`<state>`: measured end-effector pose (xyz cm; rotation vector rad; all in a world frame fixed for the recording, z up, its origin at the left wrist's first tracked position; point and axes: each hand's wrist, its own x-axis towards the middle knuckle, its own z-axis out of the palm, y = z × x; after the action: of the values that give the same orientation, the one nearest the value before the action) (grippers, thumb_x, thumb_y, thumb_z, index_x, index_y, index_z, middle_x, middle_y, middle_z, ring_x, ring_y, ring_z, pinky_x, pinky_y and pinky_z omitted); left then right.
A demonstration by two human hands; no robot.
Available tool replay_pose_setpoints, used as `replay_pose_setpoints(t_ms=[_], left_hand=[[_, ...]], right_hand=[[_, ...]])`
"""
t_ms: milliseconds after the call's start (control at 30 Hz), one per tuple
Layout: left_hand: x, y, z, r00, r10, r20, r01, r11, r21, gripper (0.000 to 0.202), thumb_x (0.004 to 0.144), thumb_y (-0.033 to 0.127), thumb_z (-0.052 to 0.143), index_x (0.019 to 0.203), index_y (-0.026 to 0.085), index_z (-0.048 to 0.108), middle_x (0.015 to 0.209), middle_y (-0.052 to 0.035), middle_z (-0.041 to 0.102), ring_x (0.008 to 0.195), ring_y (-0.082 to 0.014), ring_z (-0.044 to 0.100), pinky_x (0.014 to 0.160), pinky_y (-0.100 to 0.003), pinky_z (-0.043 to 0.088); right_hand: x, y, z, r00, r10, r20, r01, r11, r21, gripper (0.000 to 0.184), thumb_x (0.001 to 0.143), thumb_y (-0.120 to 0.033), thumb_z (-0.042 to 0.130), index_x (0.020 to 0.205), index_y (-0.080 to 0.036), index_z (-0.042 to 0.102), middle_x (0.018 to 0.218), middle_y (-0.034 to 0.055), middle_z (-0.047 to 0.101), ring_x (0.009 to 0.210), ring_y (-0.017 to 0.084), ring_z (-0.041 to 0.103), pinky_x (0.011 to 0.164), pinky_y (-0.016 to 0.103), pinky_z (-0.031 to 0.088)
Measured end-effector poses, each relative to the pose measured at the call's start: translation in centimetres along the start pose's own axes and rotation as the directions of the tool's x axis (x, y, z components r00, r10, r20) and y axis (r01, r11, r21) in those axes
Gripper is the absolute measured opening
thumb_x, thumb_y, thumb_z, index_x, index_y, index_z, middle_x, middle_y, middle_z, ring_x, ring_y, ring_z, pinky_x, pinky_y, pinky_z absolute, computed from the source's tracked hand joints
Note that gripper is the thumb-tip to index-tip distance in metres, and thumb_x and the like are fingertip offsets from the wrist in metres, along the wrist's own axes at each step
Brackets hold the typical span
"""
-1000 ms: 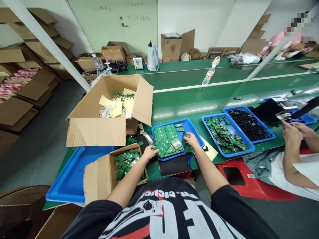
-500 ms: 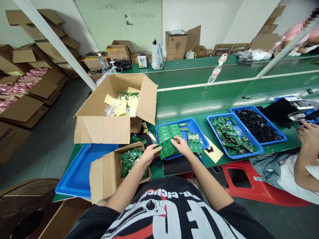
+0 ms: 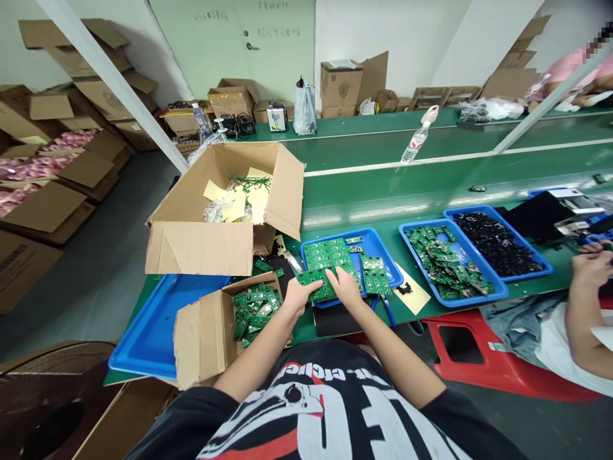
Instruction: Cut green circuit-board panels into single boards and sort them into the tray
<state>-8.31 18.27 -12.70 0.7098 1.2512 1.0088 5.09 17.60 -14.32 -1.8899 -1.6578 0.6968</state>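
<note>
Between my two hands is a green circuit board panel [image 3: 317,285], held level over the near edge of a blue tray [image 3: 391,263]. My left hand [image 3: 297,296] grips its left end, thumb on top. My right hand [image 3: 345,289] is closed on its right part, thumb also on top; the fingers underneath are hidden. More circuit board panels [image 3: 376,275] lie in that tray, with a few small cut boards at its far side. Blue-handled pliers [image 3: 389,311] lie at the tray's near right corner. Left of my hands, a small carton [image 3: 204,335] holds many loose circuit boards [image 3: 256,310].
A large open carton [image 3: 201,246] stands behind the small one, beside a blue tray [image 3: 138,345]. To the right are a tray of circuit boards [image 3: 445,265] and a tray of black parts [image 3: 498,239]. A co-worker's hands [image 3: 591,262] work at the far right.
My left hand has shifted its grip further over the panel, its thumb now lying across the top. The panel has turned more level. The pliers' handles now show more.
</note>
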Motion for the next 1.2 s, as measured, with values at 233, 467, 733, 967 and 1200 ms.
replay_pose_setpoints(t_ms=[233,467,733,967,1200], left_hand=[[0.8,-0.6,-0.1,0.996,0.061,-0.067,-0.054,0.993,0.102,0.031,0.038,0.014,0.079,0.066,0.011,0.067,0.066,-0.0049,0.07,0.065,-0.0213,0.064,0.068,-0.034,0.05],[0.7,-0.8,-0.8,0.998,0.04,-0.045,-0.036,0.994,0.104,0.035,0.037,0.017,0.08,0.069,0.011,0.068,0.069,-0.0067,0.07,0.069,-0.0235,0.064,0.071,-0.037,0.05],[0.3,0.3,-1.0,0.996,-0.052,0.074,0.058,0.995,-0.076,0.039,0.055,0.031,0.075,0.087,0.011,0.064,0.085,-0.0103,0.07,0.076,-0.0212,0.065,0.075,-0.037,0.051],[-0.2,0.6,-0.4,0.989,-0.086,0.118,0.099,0.989,-0.11,0.031,0.066,0.033,0.068,0.087,0.012,0.063,0.078,-0.0097,0.069,0.068,-0.0185,0.065,0.068,-0.034,0.053],[0.5,0.2,0.2,0.996,-0.004,0.094,0.003,1.0,0.005,0.034,0.066,0.036,0.066,0.09,0.012,0.062,0.071,-0.0062,0.068,0.058,-0.0161,0.062,0.057,-0.029,0.052]], right_hand=[[-0.5,-1.2,0.9,0.994,0.108,-0.024,-0.11,0.943,-0.315,0.031,0.088,-0.04,0.032,0.079,-0.017,0.05,0.063,0.0067,0.059,0.057,0.018,0.056,0.049,0.024,0.027],[0.6,0.1,0.5,0.993,0.114,-0.019,-0.114,0.992,-0.045,0.034,0.088,-0.04,0.03,0.076,-0.017,0.051,0.063,0.0046,0.06,0.054,0.015,0.055,0.051,0.023,0.035],[6.0,5.4,-4.1,0.933,0.358,-0.037,-0.357,0.933,0.042,0.037,0.085,-0.037,0.036,0.1,-0.006,0.052,0.083,0.0154,0.063,0.072,0.021,0.061,0.067,0.028,0.041],[4.7,3.1,-4.1,0.958,0.286,0.017,-0.286,0.954,0.083,0.036,0.084,-0.04,0.039,0.095,-0.011,0.056,0.086,0.0128,0.063,0.077,0.02,0.06,0.066,0.027,0.042],[0.9,-1.5,-0.6,0.981,-0.053,0.188,0.004,0.969,0.249,0.032,0.084,-0.046,0.036,0.075,-0.019,0.05,0.059,-0.0007,0.055,0.048,0.013,0.051,0.047,0.022,0.036]])
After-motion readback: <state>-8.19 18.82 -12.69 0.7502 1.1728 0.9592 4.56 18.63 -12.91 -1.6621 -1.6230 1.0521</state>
